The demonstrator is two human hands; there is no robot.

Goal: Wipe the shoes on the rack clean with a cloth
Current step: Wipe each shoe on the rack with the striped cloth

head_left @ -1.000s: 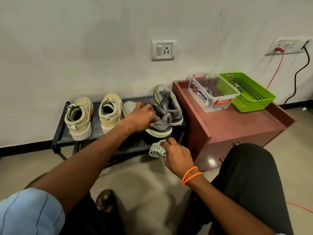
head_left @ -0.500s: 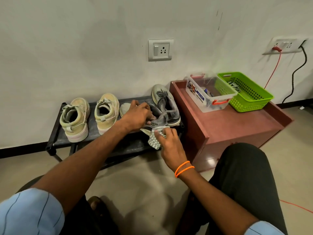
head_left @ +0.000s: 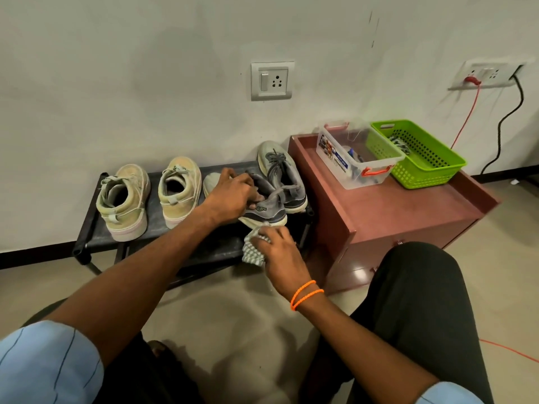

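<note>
A label with colours and small white words on the side of the clear plastic box (head_left: 354,158), too blurry to read. A small logo patch on the heel side of the grey shoe (head_left: 267,209), also too small to make out.

- Grey shoe (head_left: 267,209) under my left hand (head_left: 230,198): soft matt fabric upper, smooth pale rubbery sole edge.
- Cloth (head_left: 252,249) in my right hand (head_left: 281,252): woven checked fabric, crumpled, matt.
- Second grey shoe (head_left: 284,176): same dull textile, flat laces.
- Beige pair (head_left: 124,199) (head_left: 179,189): suede-like rough upper, scuffed.
- Rack (head_left: 87,231): black tubing, dull; shelf looks dusty.
- Cabinet (head_left: 408,205): reddish wood-look laminate, semi-gloss, front reflects the floor.
- Clear box (head_left: 347,173): transparent glossy plastic.
- Green basket (head_left: 425,170): perforated shiny plastic.
- Wall (head_left: 145,68): matt paint, smudged.
</note>
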